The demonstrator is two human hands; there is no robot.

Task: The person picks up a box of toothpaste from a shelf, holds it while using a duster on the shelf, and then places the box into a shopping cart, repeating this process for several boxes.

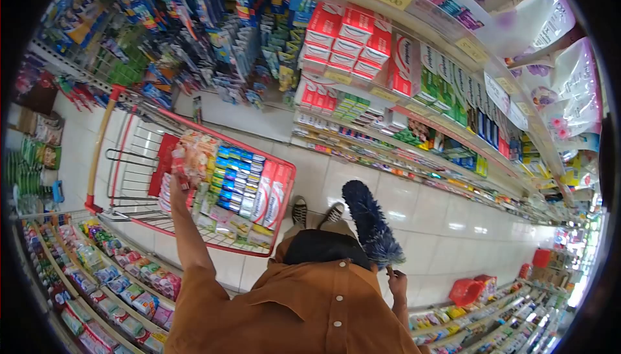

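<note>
Beside red panel (166, 160) of cart (286, 199), gripping pink pack (179, 160) in left hand (177, 187), duster (369, 218) in right hand (398, 283), best kept clear.

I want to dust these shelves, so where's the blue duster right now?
In the head view, the blue duster is right of centre, its handle in your right hand, its fluffy head beside your right shoe.

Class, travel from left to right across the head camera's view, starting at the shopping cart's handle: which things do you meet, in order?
Cart handle → left hand → red-and-white toothpaste boxes in the cart → left sneaker → fluffy blue duster → red basket.
</note>
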